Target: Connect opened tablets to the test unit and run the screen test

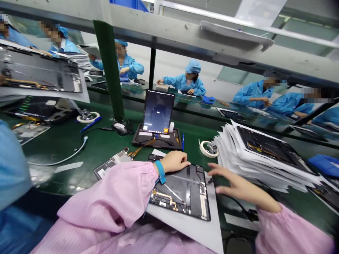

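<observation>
An opened tablet housing (182, 187) lies on a white paper sheet (209, 236) in front of me, its ribbon cables and circuit parts showing. My left hand (174, 161), with a blue wrist strap (160, 171) above it, rests at the housing's far edge. Its fingers are curled, and whatever they grip is hidden. To the right of the housing, my right hand (234, 185) hovers by the paper's edge with fingers spread and nothing in them. Behind the housing a lit tablet screen (158, 111) stands upright in a black holder (136, 139).
A tall stack of papers (238, 158) with tablet housings stands at right, beside a tape roll (209, 149). A metal-backed part (111, 164) lies left of the housing. A mouse (123, 127) and white cable (66, 161) lie further left. A shelf (169, 38) crosses overhead; co-workers sit beyond.
</observation>
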`<state>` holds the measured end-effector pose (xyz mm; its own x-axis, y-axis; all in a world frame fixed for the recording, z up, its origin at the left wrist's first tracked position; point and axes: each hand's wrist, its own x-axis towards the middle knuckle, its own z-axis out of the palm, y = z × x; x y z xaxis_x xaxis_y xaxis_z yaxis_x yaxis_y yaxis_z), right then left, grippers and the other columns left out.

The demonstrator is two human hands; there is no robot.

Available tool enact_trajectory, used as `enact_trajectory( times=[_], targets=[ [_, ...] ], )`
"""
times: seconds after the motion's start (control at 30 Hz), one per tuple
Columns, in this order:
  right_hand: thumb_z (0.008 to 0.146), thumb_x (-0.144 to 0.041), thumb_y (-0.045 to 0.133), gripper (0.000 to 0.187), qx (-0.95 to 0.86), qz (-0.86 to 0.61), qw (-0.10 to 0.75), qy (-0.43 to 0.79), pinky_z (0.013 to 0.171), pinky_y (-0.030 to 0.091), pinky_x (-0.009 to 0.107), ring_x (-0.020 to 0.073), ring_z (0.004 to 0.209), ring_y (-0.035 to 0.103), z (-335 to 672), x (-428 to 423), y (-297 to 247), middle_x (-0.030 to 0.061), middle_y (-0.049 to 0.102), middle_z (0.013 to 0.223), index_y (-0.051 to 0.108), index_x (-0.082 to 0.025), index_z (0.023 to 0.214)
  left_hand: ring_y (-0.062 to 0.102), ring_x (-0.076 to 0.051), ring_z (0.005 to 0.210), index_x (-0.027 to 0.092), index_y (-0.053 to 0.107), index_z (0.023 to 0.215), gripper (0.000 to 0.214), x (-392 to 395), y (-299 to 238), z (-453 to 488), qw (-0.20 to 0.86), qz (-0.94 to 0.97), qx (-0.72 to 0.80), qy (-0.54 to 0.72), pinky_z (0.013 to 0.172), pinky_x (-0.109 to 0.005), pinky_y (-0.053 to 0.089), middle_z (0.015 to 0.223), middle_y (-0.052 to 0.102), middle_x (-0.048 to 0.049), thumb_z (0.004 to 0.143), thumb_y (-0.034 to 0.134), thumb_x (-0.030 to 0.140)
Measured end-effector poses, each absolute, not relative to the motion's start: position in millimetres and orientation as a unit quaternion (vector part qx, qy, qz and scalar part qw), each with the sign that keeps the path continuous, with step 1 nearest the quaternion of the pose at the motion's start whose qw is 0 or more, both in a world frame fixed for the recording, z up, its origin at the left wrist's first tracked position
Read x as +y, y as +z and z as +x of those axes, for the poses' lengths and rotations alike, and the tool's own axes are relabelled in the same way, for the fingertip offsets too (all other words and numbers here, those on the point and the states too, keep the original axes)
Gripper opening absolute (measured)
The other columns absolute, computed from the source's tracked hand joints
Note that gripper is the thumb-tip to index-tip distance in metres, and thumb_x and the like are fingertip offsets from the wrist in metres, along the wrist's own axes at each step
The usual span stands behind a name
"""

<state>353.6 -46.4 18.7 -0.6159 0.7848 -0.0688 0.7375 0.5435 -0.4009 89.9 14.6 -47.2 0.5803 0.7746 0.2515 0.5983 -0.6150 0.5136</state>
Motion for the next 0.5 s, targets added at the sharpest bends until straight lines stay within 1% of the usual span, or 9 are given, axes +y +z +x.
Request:
enact_trajectory(
  times=[0.03, 0.07, 0.13, 0.17, 0.23, 0.3, 0.37, 0.43, 0.5],
  targets=[
    [0.085, -0.039, 0.058, 0.033, -0.882, -0.437, 0.062, 0.166, 0.100, 0.042, 0.039, 0.0245, 0.124, 0.048, 345, -32, 22, 0.0101, 0.049, 0.137, 0.060, -0.024, 0.114, 0.058, -0.019, 0.083, 0.019, 0.060, 0.076, 0.025, 14, -41, 89, 0.172, 0.871, 0.381, 0.257, 0.074, -0.029, 0.042, 0.082, 0.065, -0.0046, 0.085, 0.056, 0.042],
    [0.089, -0.036, 0.052, 0.030, -0.884, -0.445, 0.069, 0.124, 0.099, 0.042, 0.037, 0.0224, 0.120, 0.051, 332, -15, 23, 0.0096, 0.053, 0.133, 0.059, -0.023, 0.115, 0.057, -0.020, 0.088, 0.019, 0.060, 0.078, 0.022, 13, -34, 86, 0.152, 0.871, 0.370, 0.286, 0.079, -0.030, 0.042, 0.086, 0.065, -0.0054, 0.085, 0.057, 0.040],
    [0.092, -0.023, 0.042, 0.027, -0.878, -0.475, 0.060, 0.011, 0.092, 0.045, 0.032, 0.0190, 0.107, 0.059, 301, 22, 17, 0.0088, 0.063, 0.116, 0.060, -0.020, 0.111, 0.055, -0.020, 0.094, 0.019, 0.061, 0.081, 0.020, 17, -17, 71, 0.111, 0.855, 0.373, 0.344, 0.087, -0.032, 0.040, 0.090, 0.064, -0.0061, 0.087, 0.054, 0.037],
    [0.091, -0.016, 0.039, 0.029, -0.871, -0.487, 0.058, -0.020, 0.088, 0.045, 0.032, 0.0198, 0.100, 0.061, 285, 41, 11, 0.0107, 0.065, 0.109, 0.060, -0.017, 0.110, 0.054, -0.020, 0.095, 0.019, 0.061, 0.082, 0.021, 21, -9, 60, 0.092, 0.835, 0.393, 0.373, 0.089, -0.033, 0.040, 0.091, 0.064, -0.0063, 0.089, 0.051, 0.037],
    [0.086, -0.007, 0.038, 0.034, -0.870, -0.487, 0.051, -0.054, 0.081, 0.044, 0.032, 0.0202, 0.089, 0.063, 259, 72, -2, 0.0133, 0.067, 0.098, 0.059, -0.013, 0.112, 0.054, -0.021, 0.096, 0.018, 0.061, 0.084, 0.024, 33, 4, 27, 0.050, 0.770, 0.463, 0.437, 0.092, -0.035, 0.039, 0.094, 0.064, -0.0073, 0.091, 0.045, 0.034],
    [0.082, -0.005, 0.044, 0.031, -0.883, -0.464, 0.044, -0.059, 0.076, 0.042, 0.030, 0.0193, 0.081, 0.062, 247, 93, -11, 0.0128, 0.067, 0.090, 0.061, -0.013, 0.107, 0.053, -0.023, 0.101, 0.017, 0.061, 0.091, 0.024, 48, 8, -13, 0.001, 0.672, 0.560, 0.485, 0.095, -0.037, 0.038, 0.099, 0.064, -0.0097, 0.091, 0.041, 0.031],
    [0.077, -0.007, 0.053, 0.020, -0.895, -0.440, 0.041, -0.063, 0.073, 0.041, 0.028, 0.0180, 0.075, 0.061, 249, 103, -13, 0.0099, 0.067, 0.081, 0.063, -0.014, 0.093, 0.052, -0.026, 0.105, 0.014, 0.061, 0.100, 0.025, 64, 3, -52, -0.013, 0.588, 0.653, 0.477, 0.096, -0.040, 0.037, 0.104, 0.064, -0.0127, 0.086, 0.042, 0.022],
    [0.076, -0.011, 0.056, 0.009, -0.896, -0.434, 0.054, -0.073, 0.071, 0.040, 0.027, 0.0179, 0.072, 0.060, 259, 103, -7, 0.0082, 0.066, 0.074, 0.062, -0.015, 0.081, 0.051, -0.029, 0.109, 0.011, 0.062, 0.105, 0.031, 77, -8, -81, 0.014, 0.551, 0.717, 0.427, 0.097, -0.042, 0.036, 0.110, 0.063, -0.0158, 0.079, 0.047, 0.017],
    [0.080, -0.016, 0.052, 0.008, -0.883, -0.453, 0.082, -0.096, 0.071, 0.039, 0.029, 0.0192, 0.073, 0.059, 272, 93, 5, 0.0087, 0.065, 0.075, 0.060, -0.016, 0.082, 0.051, -0.031, 0.110, 0.012, 0.065, 0.103, 0.032, 88, -21, -97, 0.063, 0.561, 0.737, 0.372, 0.097, -0.043, 0.036, 0.110, 0.064, -0.0156, 0.074, 0.053, 0.019]
  ],
)
